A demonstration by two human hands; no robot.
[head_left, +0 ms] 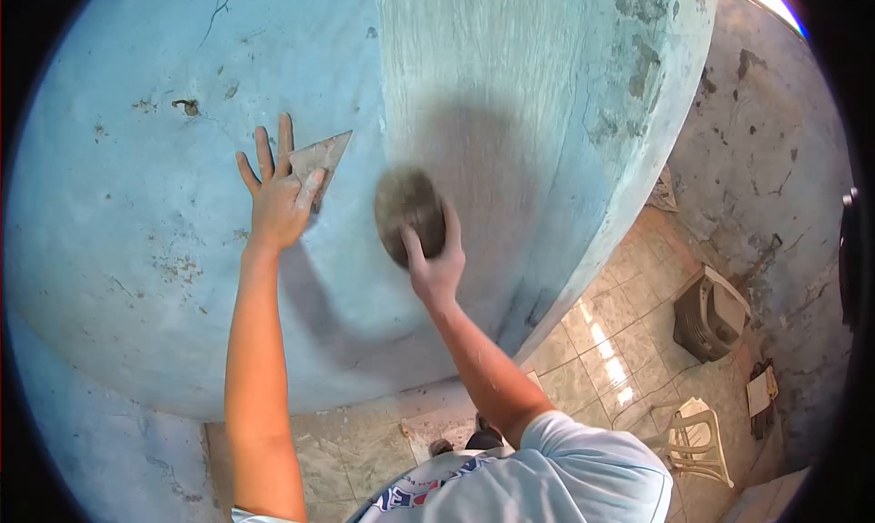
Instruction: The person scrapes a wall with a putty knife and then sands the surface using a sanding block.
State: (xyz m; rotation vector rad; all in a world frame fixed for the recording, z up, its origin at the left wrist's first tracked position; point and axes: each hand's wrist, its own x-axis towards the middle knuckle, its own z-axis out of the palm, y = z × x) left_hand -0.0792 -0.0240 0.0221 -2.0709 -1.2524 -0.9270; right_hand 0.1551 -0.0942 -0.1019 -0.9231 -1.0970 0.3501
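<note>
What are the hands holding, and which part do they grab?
The left hand holds a flat triangular plate by its lower part; the right hand grips a dark oval block, a bit blurred, by its lower right side.

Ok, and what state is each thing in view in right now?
Triangular blade: held, smudged.
Left hand: partly splayed, gripping the triangular blade.
Oval pad: dark, held, blurred.
Right hand: closed on the oval pad.
Blue wall: chipped, cracked, pale and streaked in part.
Floor: tiled, partly sunlit.
Boxy object: on the floor.
Pale chair: upright or tipped, unclear.
</note>
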